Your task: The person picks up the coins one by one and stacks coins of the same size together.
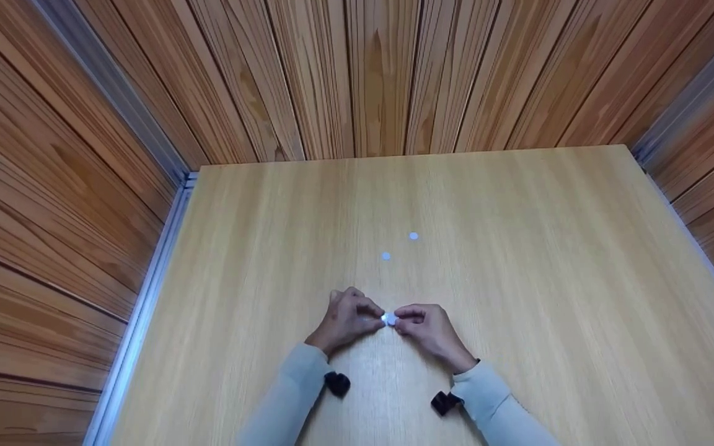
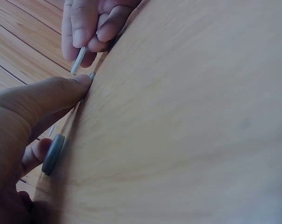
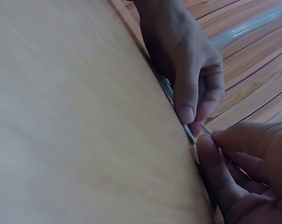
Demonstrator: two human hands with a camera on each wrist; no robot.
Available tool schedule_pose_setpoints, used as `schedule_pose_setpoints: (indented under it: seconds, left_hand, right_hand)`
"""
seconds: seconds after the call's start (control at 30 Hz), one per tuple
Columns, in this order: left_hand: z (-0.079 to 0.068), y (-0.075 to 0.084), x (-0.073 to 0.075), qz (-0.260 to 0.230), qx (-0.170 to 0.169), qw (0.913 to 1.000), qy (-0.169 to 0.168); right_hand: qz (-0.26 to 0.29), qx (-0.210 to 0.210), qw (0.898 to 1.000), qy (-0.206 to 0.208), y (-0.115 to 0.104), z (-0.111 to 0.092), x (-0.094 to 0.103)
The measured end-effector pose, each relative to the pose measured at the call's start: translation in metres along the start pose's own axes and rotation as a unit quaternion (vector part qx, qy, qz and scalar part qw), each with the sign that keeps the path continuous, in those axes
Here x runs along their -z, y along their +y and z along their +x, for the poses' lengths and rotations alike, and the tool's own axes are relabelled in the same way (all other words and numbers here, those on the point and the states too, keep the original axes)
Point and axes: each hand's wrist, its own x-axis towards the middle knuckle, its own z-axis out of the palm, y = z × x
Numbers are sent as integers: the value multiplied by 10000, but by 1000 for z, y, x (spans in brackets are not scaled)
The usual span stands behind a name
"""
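My left hand (image 1: 348,317) and right hand (image 1: 428,328) meet fingertip to fingertip low over the table. Between them are small round white discs (image 1: 390,319), close together or overlapping. In the left wrist view, the right hand (image 2: 96,25) pinches one thin disc (image 2: 79,60) on edge. The left thumb presses at another thin piece (image 2: 92,75), mostly hidden. A thicker grey disc (image 2: 53,155) shows beside the other left fingers; whether they touch it I cannot tell. The right wrist view shows the right hand's disc edge (image 3: 205,129) between thumb and finger.
Two more white discs, one nearer (image 1: 386,256) and one farther (image 1: 413,236), lie on the wooden table (image 1: 518,248) beyond the hands. Wood-plank walls (image 1: 382,80) and metal rails (image 1: 140,334) border the table. Each wrist carries a small black device (image 1: 337,384).
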Motion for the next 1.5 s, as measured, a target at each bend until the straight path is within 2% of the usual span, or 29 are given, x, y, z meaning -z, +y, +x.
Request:
schedule_pose_setpoints:
  seconds: [0.1,0.23,0.57,0.83,1.1,1.17,1.4,1.5]
  left_hand:
    - [0,0,0,0,5,10000,7]
    - [0,0,1,-34,13,10000,-18]
    - [-1,1,0,-123,116,9999,-31]
    - [-1,1,0,-215,275,9994,-52]
    - [-1,1,0,-278,385,9988,-97]
    - [-1,1,0,-272,343,9990,-85]
    - [-1,-2,-1,-79,-137,9998,94]
    - [-1,-2,-1,-125,-117,9998,98]
  right_hand:
    - [-227,53,9997,4,-1,0,-2]
    - [-552,250,9982,28,11,6,-2]
    - [-1019,378,9941,45,7,5,-4]
    - [-1060,615,9924,78,8,3,-3]
    - [-794,724,9942,35,8,2,-2]
    - [-838,692,9941,18,7,1,-2]
    - [-1156,789,9901,-128,2,-3,-2]
    - [-1196,807,9894,-152,2,-3,-1]
